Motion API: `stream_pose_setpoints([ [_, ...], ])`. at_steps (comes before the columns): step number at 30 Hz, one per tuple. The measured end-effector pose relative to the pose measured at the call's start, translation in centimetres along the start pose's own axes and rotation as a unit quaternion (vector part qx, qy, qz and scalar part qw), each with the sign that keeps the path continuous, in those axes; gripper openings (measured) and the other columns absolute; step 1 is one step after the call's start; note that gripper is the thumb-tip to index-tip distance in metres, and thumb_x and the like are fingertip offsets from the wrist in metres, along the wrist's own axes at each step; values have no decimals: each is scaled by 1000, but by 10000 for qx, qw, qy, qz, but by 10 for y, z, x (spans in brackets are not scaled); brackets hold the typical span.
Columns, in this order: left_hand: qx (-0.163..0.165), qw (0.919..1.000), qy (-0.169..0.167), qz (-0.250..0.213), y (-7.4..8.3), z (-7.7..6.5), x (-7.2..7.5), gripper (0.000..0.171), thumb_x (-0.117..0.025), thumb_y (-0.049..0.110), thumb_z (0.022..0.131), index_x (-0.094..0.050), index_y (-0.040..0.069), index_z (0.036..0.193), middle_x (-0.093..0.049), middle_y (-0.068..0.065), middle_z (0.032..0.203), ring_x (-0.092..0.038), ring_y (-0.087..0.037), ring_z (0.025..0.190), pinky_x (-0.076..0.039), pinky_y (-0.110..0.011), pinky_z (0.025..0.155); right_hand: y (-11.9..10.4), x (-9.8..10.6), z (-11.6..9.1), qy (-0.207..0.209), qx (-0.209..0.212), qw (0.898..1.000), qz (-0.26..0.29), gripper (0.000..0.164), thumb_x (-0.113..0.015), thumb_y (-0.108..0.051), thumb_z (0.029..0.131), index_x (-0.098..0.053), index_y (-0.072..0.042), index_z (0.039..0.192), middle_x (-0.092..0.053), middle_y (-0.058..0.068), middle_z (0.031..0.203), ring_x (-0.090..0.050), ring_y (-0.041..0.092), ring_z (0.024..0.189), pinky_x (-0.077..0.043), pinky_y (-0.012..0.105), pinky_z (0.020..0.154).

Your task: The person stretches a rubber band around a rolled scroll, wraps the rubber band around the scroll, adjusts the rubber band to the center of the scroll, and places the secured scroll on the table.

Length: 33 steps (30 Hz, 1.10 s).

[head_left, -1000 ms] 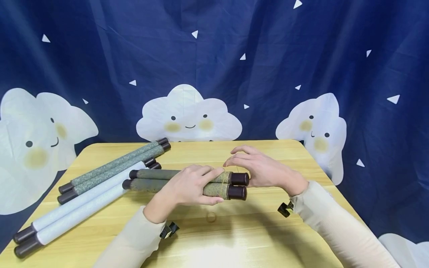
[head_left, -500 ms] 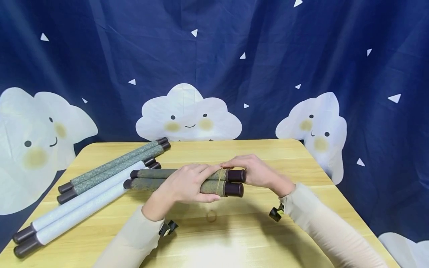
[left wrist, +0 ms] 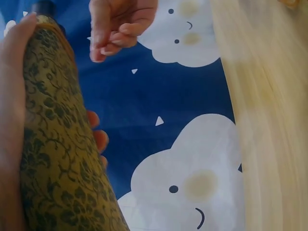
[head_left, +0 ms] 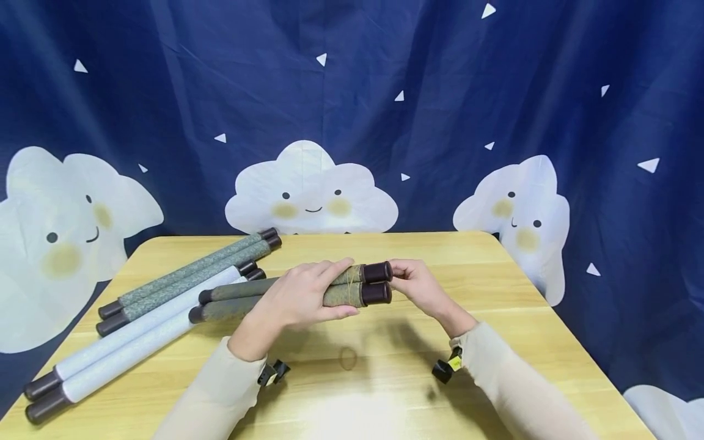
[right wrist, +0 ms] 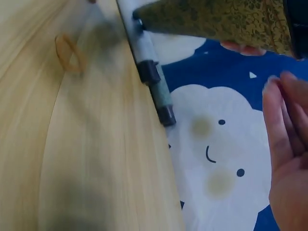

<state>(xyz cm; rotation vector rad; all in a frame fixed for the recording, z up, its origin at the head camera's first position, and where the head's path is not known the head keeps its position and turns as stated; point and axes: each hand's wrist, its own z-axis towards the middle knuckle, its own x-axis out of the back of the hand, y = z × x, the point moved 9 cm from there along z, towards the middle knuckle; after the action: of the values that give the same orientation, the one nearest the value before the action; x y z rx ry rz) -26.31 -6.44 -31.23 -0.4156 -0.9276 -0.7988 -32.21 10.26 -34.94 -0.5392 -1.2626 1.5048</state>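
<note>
My left hand (head_left: 294, 293) grips two rolled scrolls side by side, fingers over the top and thumb at the near side. The scrolls (head_left: 233, 299) have olive-gold floral cloth and dark end knobs, and are held above the table with their right ends tipped up. Around both, near the right ends, runs a thin rubber band (head_left: 352, 286). In the left wrist view the floral cloth (left wrist: 62, 139) shows closely. My right hand (head_left: 420, 287) is just beyond the right knobs. In the right wrist view its loosely bent fingers (right wrist: 274, 110) are apart from the scrolls and hold nothing.
On the left of the wooden table (head_left: 467, 379) lie two white scrolls (head_left: 129, 354) and, behind them, two green scrolls (head_left: 192, 272), all with dark knobs. A loose rubber band (head_left: 348, 359) lies in front of my hands. A blue cloud-patterned curtain (head_left: 352, 73) hangs behind.
My right hand came down to the rubber band on the held scrolls, let go of it and moved lower to the right. The scrolls shifted left, their right ends rising.
</note>
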Motion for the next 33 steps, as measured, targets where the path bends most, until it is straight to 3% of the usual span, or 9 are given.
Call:
stream_pose_setpoints([
  [5, 320, 9987, -204, 335, -4, 0, -7, 86, -35, 83, 83, -42, 27, 149, -62, -5, 92, -57, -18, 65, -51, -34, 58, 6, 11, -4, 682, -281, 9955, 596, 16, -60, 0, 95, -64, 12, 103, -72, 3, 83, -67, 14, 70, -59, 30, 68],
  [12, 1142, 9924, -386, 254, -11, 2, -18, 81, -44, 80, 83, -43, 28, 145, -64, -7, 97, -59, -19, 68, -51, -34, 53, 0, 18, -12, 1500, -587, 9833, 851, 19, -60, -6, 97, -61, 12, 103, -68, 4, 83, -66, 15, 75, -57, 28, 68],
  [16, 1370, 9886, -589, 210, -12, 1, -26, 83, -43, 79, 85, -36, 29, 151, -65, -10, 102, -62, -23, 73, -54, -38, 57, -1, 19, -15, 1717, -651, 9825, 324, 20, -61, -9, 97, -64, 9, 105, -68, 8, 91, -66, 15, 79, -57, 29, 69],
  [21, 1375, 9870, -800, 249, -12, 1, -33, 82, -37, 80, 86, -26, 37, 155, -65, -12, 106, -64, -27, 76, -55, -40, 62, -5, 20, -14, 1735, -426, 9824, -540, 24, -62, -20, 98, -66, 2, 108, -67, 13, 101, -67, 20, 84, -59, 35, 73],
  [28, 1435, 9853, -883, 276, -10, 0, -43, 82, -35, 82, 85, -37, 32, 150, -65, -12, 104, -63, -26, 74, -54, -39, 60, -12, 21, -16, 1811, -375, 9711, -1509, 33, -58, -35, 99, -64, -7, 118, -67, 10, 111, -66, 24, 93, -56, 37, 78],
  [33, 1406, 9849, -919, 409, -6, 1, -52, 81, -41, 79, 86, -41, 26, 148, -65, -14, 104, -63, -28, 72, -55, -39, 59, -13, 11, -16, 1555, -560, 9614, -2198, 47, -54, -45, 99, -59, -8, 128, -64, 10, 120, -65, 27, 101, -54, 43, 85],
])
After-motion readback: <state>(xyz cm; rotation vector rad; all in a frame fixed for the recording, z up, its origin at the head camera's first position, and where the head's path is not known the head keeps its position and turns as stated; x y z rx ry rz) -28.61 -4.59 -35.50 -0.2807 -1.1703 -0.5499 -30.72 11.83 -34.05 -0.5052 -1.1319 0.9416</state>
